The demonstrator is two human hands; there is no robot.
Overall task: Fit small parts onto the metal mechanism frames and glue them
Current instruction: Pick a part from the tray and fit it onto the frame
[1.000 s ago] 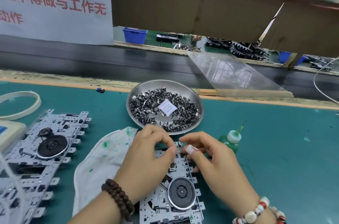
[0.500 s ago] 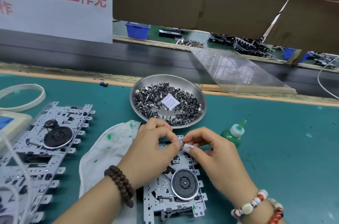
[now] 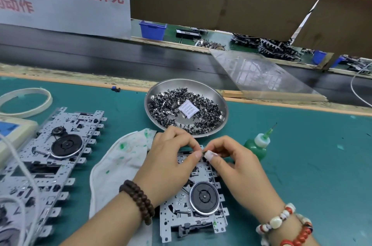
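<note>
Frames (image 3: 50,157) are stacked on the desk (image 3: 302,165) at the left. One frame (image 3: 193,211) is laid beneath both hands. A tiny part (image 3: 203,152) is pinched between the curled left hand (image 3: 169,165) and the curled right hand (image 3: 237,167). A glue bottle (image 3: 256,146) is set just right.

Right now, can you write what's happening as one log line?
step: fitting small part | left hand: pinching part | right hand: pinching part | over: metal frame | glue bottle: untouched | parts dish: full
</note>
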